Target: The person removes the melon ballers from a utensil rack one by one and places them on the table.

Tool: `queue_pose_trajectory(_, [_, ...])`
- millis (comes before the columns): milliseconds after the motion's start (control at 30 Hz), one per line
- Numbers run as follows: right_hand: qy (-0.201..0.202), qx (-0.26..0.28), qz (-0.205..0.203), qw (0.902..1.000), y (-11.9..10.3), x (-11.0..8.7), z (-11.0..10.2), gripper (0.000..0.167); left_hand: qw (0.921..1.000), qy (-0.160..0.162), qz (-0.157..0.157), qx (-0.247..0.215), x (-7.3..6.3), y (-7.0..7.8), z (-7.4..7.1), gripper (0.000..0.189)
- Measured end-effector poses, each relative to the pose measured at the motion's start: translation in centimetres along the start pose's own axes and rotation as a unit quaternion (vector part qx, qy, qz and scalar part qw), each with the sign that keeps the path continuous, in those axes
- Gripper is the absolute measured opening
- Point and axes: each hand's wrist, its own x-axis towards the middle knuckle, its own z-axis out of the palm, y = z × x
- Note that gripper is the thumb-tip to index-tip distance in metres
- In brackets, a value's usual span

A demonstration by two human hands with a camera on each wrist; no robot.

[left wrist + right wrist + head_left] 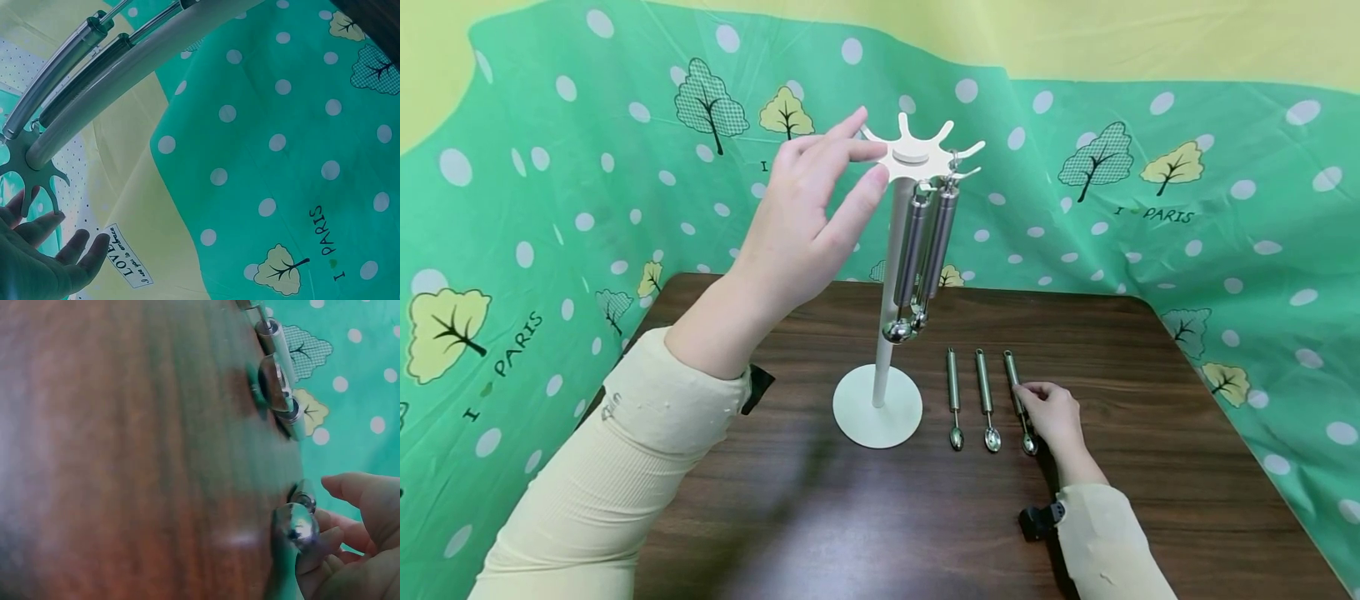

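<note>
White rack (895,242): you have one, standing upright, with one round base (857,408), one pole and one star-shaped top (912,158) with at least five arms showing.
Hanging utensils (940,237): you can count two metal handles for certain, close together on the right side of the pole, scoop ends down; whether a third hides behind them, you cannot tell.
Lying utensils: three to the right of the base, apart from one another, handles away from you: the left one (953,387), the middle one (984,387) and the right one (1011,371).
Your left hand (808,200): raised at the left of the top, fingers spread, thumb and forefinger at its edge; you cannot tell whether they pinch an arm.
Your right hand (1056,417): low over the table, fingertips at the handle of the right utensil; you cannot tell whether they pinch it.
Sleeves (647,417): two, cream, one on each of your arms, with a black device at each wrist.
Surface: one dark brown wood-grain table (1150,417), its far corners rounded.
Room: green-and-yellow cloth (1022,233) behind and at both sides, printed with pale dots, trees and PARIS lettering.
</note>
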Motion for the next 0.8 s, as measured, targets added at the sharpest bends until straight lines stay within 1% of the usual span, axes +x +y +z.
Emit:
queue_pose_trajectory(67, [0.015,0.005,0.002,0.9999,-0.3,0.0,-0.2,0.044,1.0,0.001,0.001,0.0,0.0,0.0,0.0,0.039])
queue_pose_trajectory(167, [0.046,0.014,-0.006,0.9988,-1.0,-0.1,-0.5,0.041,1.0,0.001,0.002,0.0,0.0,0.0,0.0,0.039])
queue_pose_trajectory(333, [0.102,0.037,-0.053,0.9927,-3.1,-0.6,-1.1,0.034,1.0,0.001,0.002,0.0,0.0,-0.1,0.1,0.04])
queue_pose_trajectory(400, [0.116,0.048,-0.068,0.9897,-4.0,-0.9,-1.3,0.033,1.0,0.001,0.002,-0.001,0.0,-0.1,0.1,0.04])
queue_pose_trajectory(633, [0.138,0.101,-0.107,0.9795,-7.4,-2.4,-2.3,0.028,1.0,-0.003,0.005,0.002,-0.1,0.0,0.0,0.041])
queue_pose_trajectory(800, [0.144,0.159,-0.14,0.9666,-9.6,-3.6,-3.1,0.022,0.9999,-0.004,0.01,0.001,-0.1,0.0,0.0,0.042])
